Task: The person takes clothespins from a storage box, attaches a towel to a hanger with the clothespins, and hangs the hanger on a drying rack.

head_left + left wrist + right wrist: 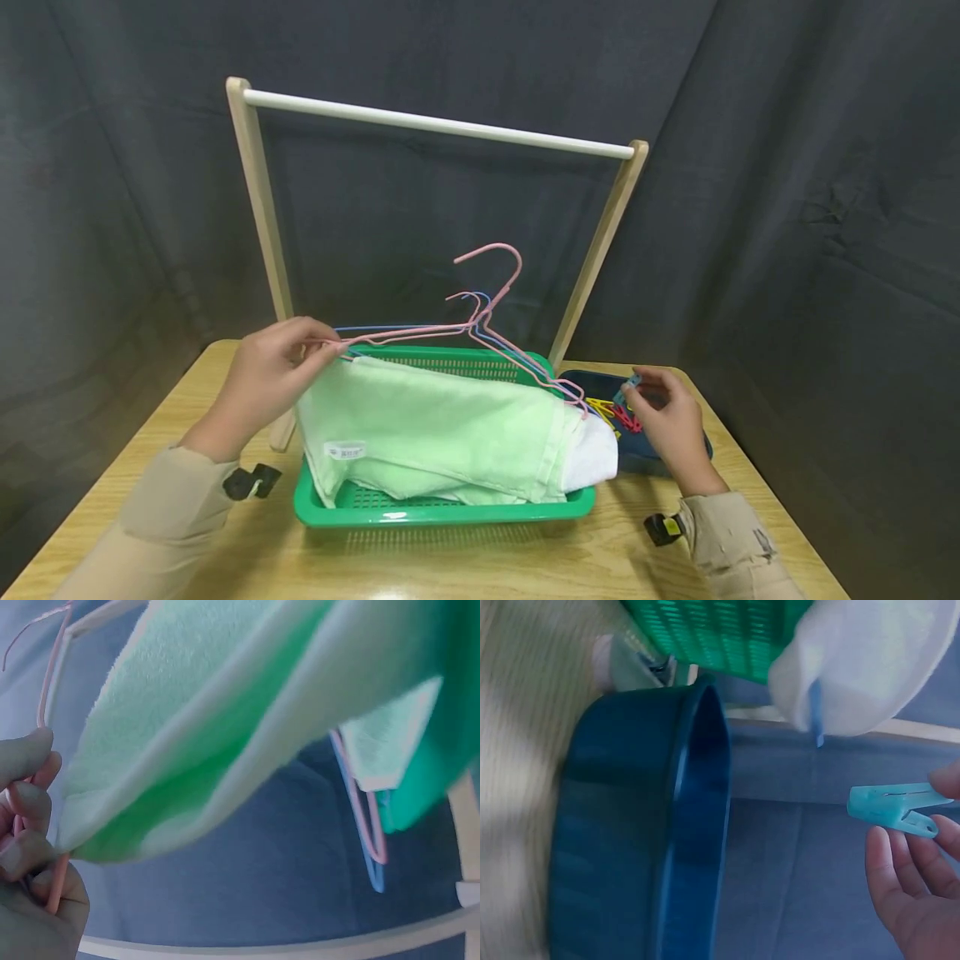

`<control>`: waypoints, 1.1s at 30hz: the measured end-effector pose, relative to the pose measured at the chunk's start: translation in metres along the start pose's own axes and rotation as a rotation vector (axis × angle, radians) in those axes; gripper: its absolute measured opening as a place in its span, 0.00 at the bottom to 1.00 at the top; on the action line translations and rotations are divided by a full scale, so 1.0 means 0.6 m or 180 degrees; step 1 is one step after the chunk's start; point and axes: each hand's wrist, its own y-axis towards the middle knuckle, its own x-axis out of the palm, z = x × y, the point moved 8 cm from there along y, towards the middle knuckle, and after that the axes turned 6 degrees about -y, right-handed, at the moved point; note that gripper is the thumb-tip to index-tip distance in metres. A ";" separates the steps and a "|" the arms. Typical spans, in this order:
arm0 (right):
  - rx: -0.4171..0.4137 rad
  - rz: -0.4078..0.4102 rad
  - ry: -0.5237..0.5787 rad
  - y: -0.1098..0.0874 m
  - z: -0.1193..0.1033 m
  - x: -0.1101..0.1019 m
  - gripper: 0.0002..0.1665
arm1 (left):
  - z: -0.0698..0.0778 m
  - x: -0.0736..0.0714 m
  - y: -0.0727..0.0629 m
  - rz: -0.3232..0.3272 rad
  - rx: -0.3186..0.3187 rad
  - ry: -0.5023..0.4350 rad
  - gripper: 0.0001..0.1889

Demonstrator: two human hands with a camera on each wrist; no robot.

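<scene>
My left hand (272, 375) grips the left end of a pink wire hanger (518, 265), with the corner of a light green towel (457, 408) gathered at its fingers. The towel drapes below the hanger, over the green basket, and a white tag shows near its lower left. Off to the right, my right hand (671, 425) pinches a teal clothespin (889, 805) between thumb and fingers. It is above a dark blue bin (619, 817) with yellow and red clothespins (628, 419) in it.
A green slotted basket (450, 518) stands on the wooden table (420, 571) under the towel. More hangers, another pink and a blue (377, 883), are behind the held one. White cloth (590, 452) shows at the right. A wooden rack with a white rail (442, 125) rises behind.
</scene>
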 end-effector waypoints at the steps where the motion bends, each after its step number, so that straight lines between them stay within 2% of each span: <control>1: -0.0016 0.0022 0.0031 0.000 -0.003 -0.002 0.22 | 0.006 -0.005 0.001 0.0064 0.0034 -0.0057 0.06; 8: -0.0269 0.0262 0.0158 0.001 -0.038 -0.029 0.20 | 0.033 -0.036 0.006 0.0438 0.0152 -0.0331 0.09; 14: -0.0335 0.0466 0.0430 -0.002 -0.067 -0.053 0.23 | 0.042 -0.052 0.007 0.0601 0.0151 -0.0484 0.10; 19: -0.0446 0.0607 0.0634 -0.009 -0.095 -0.070 0.24 | 0.037 -0.062 0.006 0.0655 -0.0048 -0.0555 0.10; 26: -0.0867 0.0642 0.1297 -0.018 -0.136 -0.092 0.23 | 0.026 -0.085 0.010 0.0835 -0.0446 -0.0785 0.06; 28: -0.0997 0.0643 0.1563 -0.019 -0.145 -0.099 0.23 | 0.026 -0.091 0.014 0.0884 -0.0478 -0.0840 0.05; 33: -0.1198 0.0651 0.1959 -0.021 -0.164 -0.111 0.22 | 0.030 -0.097 0.021 0.0884 -0.0494 -0.0863 0.06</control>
